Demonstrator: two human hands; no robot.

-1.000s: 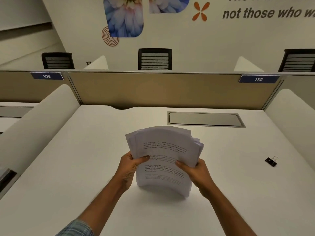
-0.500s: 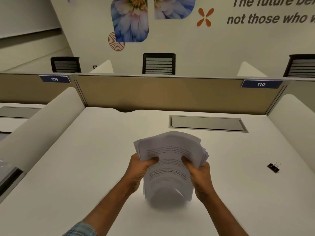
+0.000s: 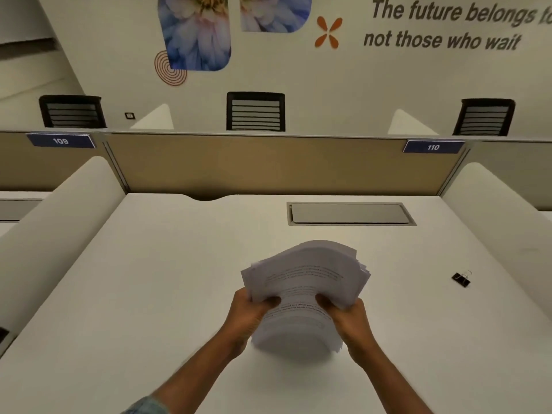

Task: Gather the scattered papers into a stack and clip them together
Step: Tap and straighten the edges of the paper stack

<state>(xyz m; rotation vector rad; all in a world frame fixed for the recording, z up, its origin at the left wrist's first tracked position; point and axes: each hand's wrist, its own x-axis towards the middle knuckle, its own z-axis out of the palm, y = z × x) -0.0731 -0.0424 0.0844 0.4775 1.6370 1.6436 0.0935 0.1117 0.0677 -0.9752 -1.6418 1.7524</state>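
A thick stack of printed white papers (image 3: 304, 276) stands on its lower edge on the white desk (image 3: 155, 294), bowed and with uneven top edges. My left hand (image 3: 249, 313) grips its left side, thumb on the front sheet. My right hand (image 3: 348, 315) grips its right side the same way. The bottom of the stack looks blurred against the desk. A black binder clip (image 3: 461, 279) with silver handles lies on the desk far to the right, apart from both hands.
A grey cable hatch (image 3: 349, 213) is set into the desk behind the stack. White curved side dividers (image 3: 56, 222) flank the desk, and a tan partition (image 3: 268, 162) closes the back. Black chairs stand beyond it.
Both hands have slid closer together on the stack and squeezed it, so the sheets bow more. The stack's lower edge has come down to the desk.
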